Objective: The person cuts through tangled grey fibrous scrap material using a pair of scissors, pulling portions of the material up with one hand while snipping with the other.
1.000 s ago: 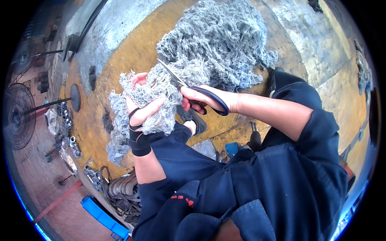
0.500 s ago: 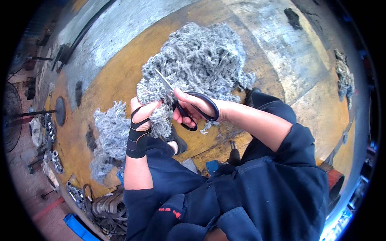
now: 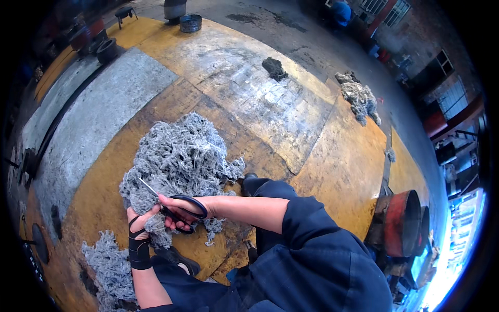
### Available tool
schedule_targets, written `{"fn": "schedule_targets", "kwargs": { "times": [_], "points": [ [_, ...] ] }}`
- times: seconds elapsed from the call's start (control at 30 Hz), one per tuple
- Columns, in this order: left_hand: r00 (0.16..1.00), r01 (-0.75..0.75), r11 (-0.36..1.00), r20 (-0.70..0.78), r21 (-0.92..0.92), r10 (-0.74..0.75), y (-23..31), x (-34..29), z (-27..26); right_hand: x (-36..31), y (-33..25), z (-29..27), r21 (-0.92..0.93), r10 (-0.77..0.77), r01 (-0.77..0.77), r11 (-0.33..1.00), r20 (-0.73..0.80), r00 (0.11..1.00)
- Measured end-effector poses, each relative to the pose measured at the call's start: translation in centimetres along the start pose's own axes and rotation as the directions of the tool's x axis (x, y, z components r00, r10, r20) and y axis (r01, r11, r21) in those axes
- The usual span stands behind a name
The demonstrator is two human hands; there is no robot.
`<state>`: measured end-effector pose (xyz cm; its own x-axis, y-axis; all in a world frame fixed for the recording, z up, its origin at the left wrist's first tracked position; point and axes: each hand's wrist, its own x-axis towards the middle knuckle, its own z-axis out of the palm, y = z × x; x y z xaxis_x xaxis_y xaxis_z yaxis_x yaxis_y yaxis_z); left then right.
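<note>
My left hand [image 3: 139, 221], with a black wrist wrap, is closed around a tuft of tangled grey yarn [image 3: 157, 230]. Loose strands hang below its fingers. My right hand [image 3: 179, 207] grips black-handled scissors [image 3: 195, 200], its fingers in the loops. The metal blade points up and left, over the tuft's upper part; whether the blades are parted I cannot tell. Just beyond both hands lies a large heap of grey yarn [image 3: 184, 151]. A smaller grey pile [image 3: 110, 268] sits left of my left forearm.
Worn yellow and grey sheets [image 3: 332, 156] cover the floor. A dark clump [image 3: 274, 68] and a pale fibre pile [image 3: 359, 99] lie farther off. At right stands a red drum [image 3: 397, 223]. A round tin [image 3: 191, 23] is at the far edge; a dark rail [image 3: 67, 109] runs along the left.
The view has swung to the right and farther out, so the heap and both hands now appear lower left. The hands still hold the tuft and the scissors in much the same pose.
</note>
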<state>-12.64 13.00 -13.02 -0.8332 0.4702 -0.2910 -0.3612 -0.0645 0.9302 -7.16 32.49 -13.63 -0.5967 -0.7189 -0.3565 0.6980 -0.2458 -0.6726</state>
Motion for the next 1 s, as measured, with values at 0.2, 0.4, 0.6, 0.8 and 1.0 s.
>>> {"fn": "schedule_targets", "kwargs": {
  "times": [0.2, 0.4, 0.6, 0.8, 1.0],
  "points": [
    [0.974, -0.173, 0.964, -0.107, 0.204, 0.197, -1.5, 0.4, -1.3, -0.2, -0.2, 0.6, 0.043, 0.050, -0.051, 0.998, 0.023, 0.998],
    [0.968, -0.232, 0.963, -0.070, 0.136, 0.243, -1.9, 1.1, -1.5, 0.2, 0.1, 0.5, 0.125, 0.083, -0.083, 0.989, 0.003, 0.997],
    [0.958, -0.210, 0.971, -0.173, 0.119, 0.228, -1.2, 0.1, -1.3, 1.2, 0.1, 1.5, 0.163, 0.083, -0.078, 0.984, -0.028, 0.996],
    [0.938, -0.210, 0.956, -0.232, 0.207, 0.256, -1.2, 0.2, -0.4, 0.6, 0.5, 2.0, 0.107, -0.004, 0.016, 0.994, -0.117, 0.993],
    [0.953, -0.242, 0.961, -0.151, 0.131, 0.261, -2.4, 1.0, -1.3, -0.2, 0.2, 2.1, 0.054, -0.055, 0.062, 0.997, -0.124, 0.991]
  ]
}}
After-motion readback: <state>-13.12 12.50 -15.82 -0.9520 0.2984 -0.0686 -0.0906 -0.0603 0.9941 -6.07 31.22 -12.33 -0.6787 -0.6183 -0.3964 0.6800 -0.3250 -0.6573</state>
